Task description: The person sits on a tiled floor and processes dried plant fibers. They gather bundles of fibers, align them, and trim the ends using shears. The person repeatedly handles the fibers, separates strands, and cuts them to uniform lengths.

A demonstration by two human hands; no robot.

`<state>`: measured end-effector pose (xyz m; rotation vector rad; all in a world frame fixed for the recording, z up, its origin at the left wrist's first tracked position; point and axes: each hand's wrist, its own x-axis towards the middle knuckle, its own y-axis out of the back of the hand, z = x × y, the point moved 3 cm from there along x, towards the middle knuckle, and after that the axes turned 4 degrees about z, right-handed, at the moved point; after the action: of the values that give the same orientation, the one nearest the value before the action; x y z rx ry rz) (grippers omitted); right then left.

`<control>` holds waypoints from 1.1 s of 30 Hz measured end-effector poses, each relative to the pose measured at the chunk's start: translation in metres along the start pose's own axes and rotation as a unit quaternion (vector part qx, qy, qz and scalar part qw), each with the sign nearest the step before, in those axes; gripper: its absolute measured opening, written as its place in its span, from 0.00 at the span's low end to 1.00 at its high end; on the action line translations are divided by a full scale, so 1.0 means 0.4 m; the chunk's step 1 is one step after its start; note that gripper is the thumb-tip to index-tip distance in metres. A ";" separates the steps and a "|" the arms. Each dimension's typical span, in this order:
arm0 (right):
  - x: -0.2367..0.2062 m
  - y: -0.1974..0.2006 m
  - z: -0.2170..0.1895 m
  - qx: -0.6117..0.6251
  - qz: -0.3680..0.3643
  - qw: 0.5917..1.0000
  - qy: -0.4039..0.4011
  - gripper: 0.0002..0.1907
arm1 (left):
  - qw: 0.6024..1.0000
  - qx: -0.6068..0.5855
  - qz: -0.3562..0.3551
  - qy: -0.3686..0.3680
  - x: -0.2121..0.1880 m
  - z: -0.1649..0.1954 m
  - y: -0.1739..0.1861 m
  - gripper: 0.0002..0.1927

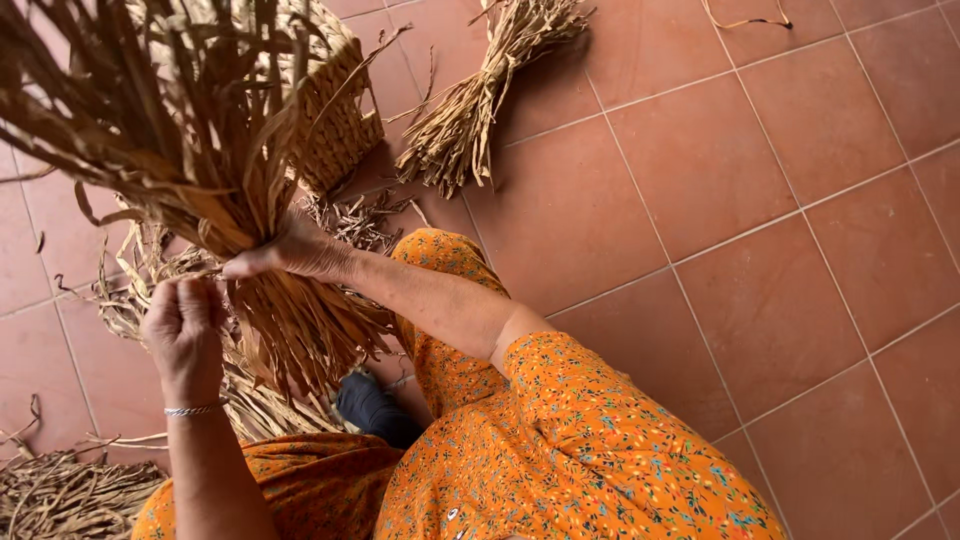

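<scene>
Dried brown leaf strips, gathered into one thick bundle [215,190], fill the upper left of the head view. Its waist lies inside the right hand [290,250], which is closed around it from the right side, fingers wrapped over the front and the forearm reaching in from the lower right in an orange flowered sleeve [590,420]. Above that grip the strips fan out up and to the left, well past the hand; below it the cut ends hang down toward the lap.

The left hand [185,325] sits just below and to the left of the right one, touching the lower part of the bundle. Its fingers are curled nearly closed, the tips pinching at a few strips near the grip; exactly which strips it has cannot be made out. A thin silver bracelet [193,409] rings that wrist.

Behind the bundle stands a woven basket [340,110], partly hidden by the fanned strips. A second tied sheaf [470,110] lies on the red tile floor [780,230] to the right of the basket, apart from both hands. Loose scraps [60,490] litter the floor at lower left.
</scene>
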<state>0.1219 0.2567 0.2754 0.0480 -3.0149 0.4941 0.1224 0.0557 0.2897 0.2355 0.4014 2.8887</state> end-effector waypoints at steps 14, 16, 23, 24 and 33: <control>0.013 0.023 0.020 -0.087 0.004 0.996 -0.006 0.22 | 0.937 0.300 -0.019 -0.180 0.006 0.064 -0.023 0.07; 0.010 0.022 -0.007 -0.035 0.015 0.999 -0.018 0.26 | 0.989 0.107 -0.094 -0.026 0.008 0.064 -0.012 0.08; 0.001 0.018 -0.076 0.010 0.075 0.995 -0.059 0.24 | 0.999 -0.004 0.018 0.043 0.054 0.031 -0.048 0.10; 0.005 0.023 -0.078 0.003 0.064 0.996 -0.058 0.25 | 0.985 0.130 0.071 -0.088 0.075 0.042 -0.057 0.09; 0.084 0.099 -0.040 -0.018 0.056 0.997 -0.055 0.24 | 0.882 0.371 0.095 -0.276 0.111 0.021 -0.097 0.02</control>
<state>0.0879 0.2988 0.2809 -0.1002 -3.1468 0.4624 0.0885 0.1046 0.2922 1.2320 1.3947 2.5061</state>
